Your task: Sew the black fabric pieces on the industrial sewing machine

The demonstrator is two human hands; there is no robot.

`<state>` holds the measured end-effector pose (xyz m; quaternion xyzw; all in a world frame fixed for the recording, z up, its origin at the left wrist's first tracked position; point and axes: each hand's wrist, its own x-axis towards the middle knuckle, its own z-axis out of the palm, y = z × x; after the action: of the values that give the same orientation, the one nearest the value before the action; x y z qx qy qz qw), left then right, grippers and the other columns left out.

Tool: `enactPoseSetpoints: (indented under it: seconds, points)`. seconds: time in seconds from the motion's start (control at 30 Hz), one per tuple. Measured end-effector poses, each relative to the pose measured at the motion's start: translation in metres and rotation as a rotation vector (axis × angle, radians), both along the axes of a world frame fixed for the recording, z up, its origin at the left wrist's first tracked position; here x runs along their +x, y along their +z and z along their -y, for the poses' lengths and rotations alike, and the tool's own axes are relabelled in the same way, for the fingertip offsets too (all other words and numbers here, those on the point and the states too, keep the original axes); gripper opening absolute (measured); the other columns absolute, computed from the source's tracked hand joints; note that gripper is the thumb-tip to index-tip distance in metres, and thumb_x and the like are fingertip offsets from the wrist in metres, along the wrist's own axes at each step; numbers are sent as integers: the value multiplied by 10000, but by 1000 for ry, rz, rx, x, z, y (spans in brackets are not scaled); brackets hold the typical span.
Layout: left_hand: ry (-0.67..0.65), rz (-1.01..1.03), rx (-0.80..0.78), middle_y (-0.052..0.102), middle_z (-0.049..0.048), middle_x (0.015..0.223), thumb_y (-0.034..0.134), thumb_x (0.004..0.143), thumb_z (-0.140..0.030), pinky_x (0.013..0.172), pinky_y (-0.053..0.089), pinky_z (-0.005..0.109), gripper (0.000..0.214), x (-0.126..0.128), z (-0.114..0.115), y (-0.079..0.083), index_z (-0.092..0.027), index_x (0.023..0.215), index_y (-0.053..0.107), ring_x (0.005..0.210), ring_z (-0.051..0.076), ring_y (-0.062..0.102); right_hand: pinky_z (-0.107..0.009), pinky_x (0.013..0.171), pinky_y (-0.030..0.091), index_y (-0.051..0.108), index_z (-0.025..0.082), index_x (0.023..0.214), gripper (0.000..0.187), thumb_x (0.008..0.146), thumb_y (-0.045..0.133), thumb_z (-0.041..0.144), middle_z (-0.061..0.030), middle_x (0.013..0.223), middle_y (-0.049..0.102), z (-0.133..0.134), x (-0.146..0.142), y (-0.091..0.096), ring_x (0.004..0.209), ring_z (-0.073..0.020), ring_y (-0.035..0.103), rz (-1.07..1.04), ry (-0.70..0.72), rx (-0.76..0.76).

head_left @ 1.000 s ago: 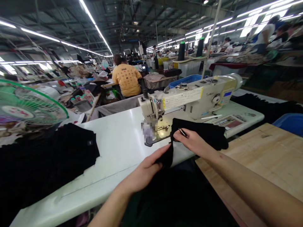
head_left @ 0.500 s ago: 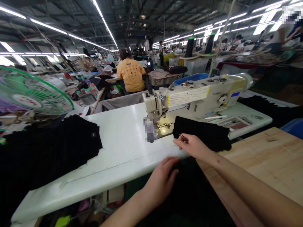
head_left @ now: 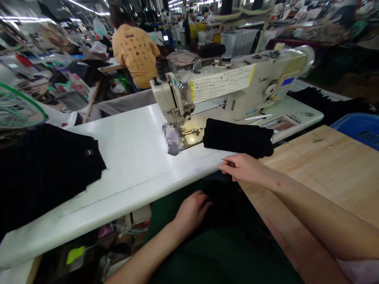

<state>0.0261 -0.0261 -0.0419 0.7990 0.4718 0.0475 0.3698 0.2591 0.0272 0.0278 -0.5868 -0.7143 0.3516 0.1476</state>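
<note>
- Both hands had drawn back: left hand [head_left: 192,210] to the lap [head_left: 219,256], right hand [head_left: 243,169] to the table [head_left: 133,157] edge.
- Right fingers pinched a pointed tool [head_left: 229,162]; left fingers curled, grip unclear.
- Black cloth [head_left: 238,137] lay beside the sewing machine [head_left: 242,91], seemingly let go.

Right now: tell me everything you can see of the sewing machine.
The sewing machine stands upright on the white table, its cream casing hard and apparently painted. Its head is at image left; a long arm carries a paper strip with yellow ends. At right are a round dial, lit blue display and pale rounded end cover. Below the head, partly hidden by pixelation, is a shiny brass-coloured plate; black cloth lies right of it. Neither the left hand nor the right hand touches the machine.
</note>
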Motion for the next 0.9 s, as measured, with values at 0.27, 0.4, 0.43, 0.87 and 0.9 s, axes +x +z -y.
enactPoseSetpoints:
  seconds: [0.27, 0.4, 0.43, 0.87, 0.9]
  points:
    - [194, 162, 721, 681, 66, 926, 534, 957, -252, 734, 548, 295, 224, -29, -2, 63, -187, 1126, 666, 838, 187, 654, -267, 672, 463, 701, 194, 1121, 458, 822, 675, 540, -49, 915, 724, 5, -11, 35, 753, -175, 654, -331, 58, 127]
    - [237, 157, 890, 685, 72, 933, 572, 937, -225, 716, 541, 296, 238, -28, -4, 74, -174, 1150, 665, 827, 187, 646, -267, 709, 456, 713, 209, 999, 287, 815, 701, 429, -32, 943, 705, 2, -31, 48, 794, -166, 625, -305, 35, 319]
    - [246, 169, 900, 688, 72, 935, 571, 937, -220, 721, 538, 302, 235, -29, -5, 76, -176, 1145, 671, 828, 188, 644, -269, 718, 454, 712, 208, 936, 208, 839, 671, 387, -22, 900, 698, 0, -35, 50, 789, -164, 617, -314, 12, 359]
    - [279, 470, 548, 636, 82, 1206, 597, 900, -219, 892, 515, 342, 232, -36, -44, 137, -224, 1118, 676, 979, 195, 628, -263, 620, 405, 629, 201, 796, 206, 882, 637, 388, -2, 771, 587, -11, -57, 63, 686, -142, 509, -585, 134, 332]
    - [214, 519, 470, 667, 71, 1112, 605, 892, -209, 888, 509, 328, 141, -36, -50, 144, -206, 996, 701, 962, 188, 631, -265, 638, 413, 620, 203, 784, 193, 878, 650, 369, -14, 843, 610, -12, -57, 63, 717, -144, 528, -600, 159, 392]
